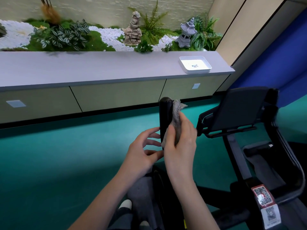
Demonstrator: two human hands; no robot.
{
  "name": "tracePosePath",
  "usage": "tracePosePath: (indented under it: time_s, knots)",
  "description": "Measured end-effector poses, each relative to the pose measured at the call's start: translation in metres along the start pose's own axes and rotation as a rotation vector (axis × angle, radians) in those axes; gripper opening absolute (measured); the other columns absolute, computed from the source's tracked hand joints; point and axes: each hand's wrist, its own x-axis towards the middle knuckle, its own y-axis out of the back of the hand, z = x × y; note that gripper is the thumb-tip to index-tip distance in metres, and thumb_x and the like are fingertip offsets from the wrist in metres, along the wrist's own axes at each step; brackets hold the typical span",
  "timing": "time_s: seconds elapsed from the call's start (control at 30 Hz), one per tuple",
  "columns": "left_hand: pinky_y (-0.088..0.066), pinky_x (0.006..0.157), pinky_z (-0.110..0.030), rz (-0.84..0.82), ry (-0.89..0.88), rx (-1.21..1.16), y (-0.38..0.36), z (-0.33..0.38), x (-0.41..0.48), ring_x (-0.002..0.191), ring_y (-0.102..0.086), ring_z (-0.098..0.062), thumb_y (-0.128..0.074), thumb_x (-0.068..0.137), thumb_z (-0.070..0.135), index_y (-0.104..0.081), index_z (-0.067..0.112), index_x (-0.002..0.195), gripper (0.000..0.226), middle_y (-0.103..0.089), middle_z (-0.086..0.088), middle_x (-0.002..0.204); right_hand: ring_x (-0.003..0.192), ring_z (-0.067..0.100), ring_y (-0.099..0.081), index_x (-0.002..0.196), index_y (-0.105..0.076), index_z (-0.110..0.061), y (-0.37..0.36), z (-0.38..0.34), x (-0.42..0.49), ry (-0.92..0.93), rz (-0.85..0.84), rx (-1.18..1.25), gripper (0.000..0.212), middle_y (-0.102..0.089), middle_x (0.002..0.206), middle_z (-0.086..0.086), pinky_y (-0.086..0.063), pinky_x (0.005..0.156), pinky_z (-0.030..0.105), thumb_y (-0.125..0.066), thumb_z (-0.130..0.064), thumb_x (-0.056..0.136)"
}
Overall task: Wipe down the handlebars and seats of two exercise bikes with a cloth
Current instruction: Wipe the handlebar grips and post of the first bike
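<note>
A black upright handlebar grip (165,113) of an exercise bike rises at the centre of the view. A grey cloth (177,113) is pressed against its right side, with my right hand (180,141) shut on the cloth. My left hand (142,151) sits just left of the grip's lower part, fingers spread and fingertips touching the bar. The bike's dark console screen (239,108) stands to the right on its black frame (289,160). The seat is out of view.
A long grey-topped cabinet (99,67) runs across ahead, with a white tray (195,64) on its right end and a planter of pebbles, ferns and stone ornaments behind. Teal floor (58,155) spreads to the left. A blue wall (282,52) is at right.
</note>
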Motion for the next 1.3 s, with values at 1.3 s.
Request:
tracePosePath:
  time_s: [1.3]
  knots:
    - [-0.054,0.076,-0.026,-0.027,0.032,0.017,0.002,-0.005,0.001,0.084,-0.062,-0.017,-0.073,0.069,-0.009,-0.057,0.028,0.112,0.059,-0.062,-0.007,0.097,0.107,-0.009,-0.056,0.122,-0.056,-0.024,0.026,0.026,0.013,-0.187,-0.360,0.340,0.042,-0.063,0.113,-0.019,-0.039,0.090,0.006,-0.044,0.004,0.093]
